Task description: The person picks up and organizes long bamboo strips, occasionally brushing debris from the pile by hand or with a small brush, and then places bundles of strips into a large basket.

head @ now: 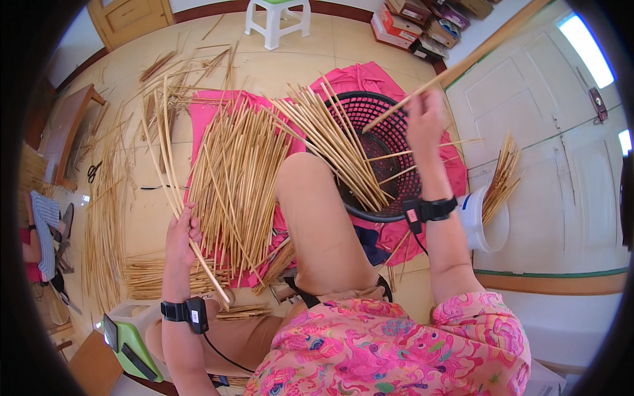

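My left hand (183, 235) is closed around several long pale stalks (171, 171) that fan out at their upper ends, left of a pile of similar stalks (233, 183) on a pink cloth (200, 106). My right hand (425, 116), a little blurred, holds one thicker stalk (396, 108) slantwise above a black plastic mesh basket (413, 180). One end of that stalk points down into the basket. A bundle of stalks (342, 153) leans in the basket, with a few loose ones lying across it.
A white bucket (475, 222) with stalks stands at the right by a door. Loose stalks (106, 218) and black-handled scissors (94, 171) lie on the floor at left. A white stool (271, 24) and shoe boxes (396, 29) are at the far side. Another person's legs (44, 237) show at far left.
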Demonstrator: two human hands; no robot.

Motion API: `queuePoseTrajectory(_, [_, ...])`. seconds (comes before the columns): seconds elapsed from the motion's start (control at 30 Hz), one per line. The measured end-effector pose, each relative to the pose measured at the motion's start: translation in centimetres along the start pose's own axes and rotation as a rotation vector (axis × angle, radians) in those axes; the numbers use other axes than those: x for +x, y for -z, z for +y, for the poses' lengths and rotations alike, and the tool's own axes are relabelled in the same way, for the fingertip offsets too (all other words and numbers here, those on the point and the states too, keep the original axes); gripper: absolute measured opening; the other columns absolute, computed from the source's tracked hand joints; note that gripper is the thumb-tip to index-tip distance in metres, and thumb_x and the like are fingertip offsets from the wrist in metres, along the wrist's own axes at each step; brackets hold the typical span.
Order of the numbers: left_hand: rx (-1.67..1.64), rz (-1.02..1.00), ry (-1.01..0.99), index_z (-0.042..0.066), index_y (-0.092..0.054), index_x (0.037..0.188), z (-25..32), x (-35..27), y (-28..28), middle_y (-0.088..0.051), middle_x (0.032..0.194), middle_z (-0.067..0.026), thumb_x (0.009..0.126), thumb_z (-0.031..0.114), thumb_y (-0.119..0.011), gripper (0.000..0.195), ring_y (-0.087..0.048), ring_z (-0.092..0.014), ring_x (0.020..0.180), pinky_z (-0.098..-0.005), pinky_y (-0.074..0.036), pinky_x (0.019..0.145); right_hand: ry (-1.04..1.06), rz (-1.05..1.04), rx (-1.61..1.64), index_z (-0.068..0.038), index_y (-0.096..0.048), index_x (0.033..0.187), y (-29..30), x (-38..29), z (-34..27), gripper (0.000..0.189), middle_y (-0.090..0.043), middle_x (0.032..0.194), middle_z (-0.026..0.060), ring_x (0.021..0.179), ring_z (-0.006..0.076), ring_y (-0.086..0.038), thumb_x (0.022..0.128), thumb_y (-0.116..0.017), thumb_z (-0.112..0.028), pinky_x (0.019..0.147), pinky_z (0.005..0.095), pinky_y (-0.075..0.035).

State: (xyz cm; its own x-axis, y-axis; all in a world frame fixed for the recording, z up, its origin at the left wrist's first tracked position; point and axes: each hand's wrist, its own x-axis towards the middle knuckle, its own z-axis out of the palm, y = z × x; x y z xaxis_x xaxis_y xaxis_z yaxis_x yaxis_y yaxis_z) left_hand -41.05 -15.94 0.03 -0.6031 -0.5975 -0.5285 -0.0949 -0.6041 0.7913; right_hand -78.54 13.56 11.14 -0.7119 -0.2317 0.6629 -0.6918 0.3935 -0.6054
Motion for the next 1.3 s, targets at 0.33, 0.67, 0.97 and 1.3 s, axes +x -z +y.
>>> queuePoseTrajectory(0.33, [0.076,0.066,0.049,0.010,-0.050,0.107,-0.9,0.7,0.6,-0.042,0.065,0.0027,0.094,0.022,-0.048,0.018,-0.035,-0.004,0.048,-0.0185,-0.028,0.041,-0.008,-0.643,-0.009,-0.001,-0.050,0.088,-8.8,-16.0,8.8,0.010,-0.058,0.083,0.0223,0.079,0.0400,-0.056,0.083,-0.055,-0.009,0.067,0.0434,-0.046])
queuePoseTrajectory(0.67, [0.120,0.095,0.096,0.010,-0.051,0.106,-1.5,1.5,-0.7,-0.043,0.065,0.0023,0.093,0.022,-0.049,0.017,-0.035,-0.004,0.048,-0.0185,-0.028,0.041,-0.141,-0.723,-0.214,-0.002,-0.051,0.091,-11.3,-19.5,14.0,0.015,-0.059,0.080,0.0218,0.077,0.0395,-0.057,0.081,-0.058,-0.011,0.067,0.0453,-0.046])
queuePoseTrajectory(0.97, [0.021,0.109,0.143,0.010,-0.052,0.102,-1.1,1.4,-1.7,-0.040,0.060,0.0035,0.090,0.022,-0.055,0.017,-0.034,-0.004,0.045,-0.0183,-0.026,0.039,-0.280,-0.439,-0.194,-0.005,-0.058,0.081,-6.5,-18.9,20.7,0.009,-0.061,0.069,0.0147,0.062,0.0293,-0.061,0.083,-0.056,-0.014,0.055,0.0375,-0.048])
queuePoseTrajectory(1.3, [-0.126,0.019,-0.057,0.006,-0.051,0.105,4.1,-2.1,0.2,-0.035,0.060,0.0051,0.094,0.019,-0.046,0.017,-0.030,-0.003,0.047,-0.0182,-0.025,0.041,-0.544,-0.339,0.991,-0.001,-0.057,0.097,-5.4,-2.4,-7.5,0.017,-0.062,0.082,0.0062,0.065,0.0105,-0.056,0.091,-0.051,-0.016,0.057,0.0219,-0.044])
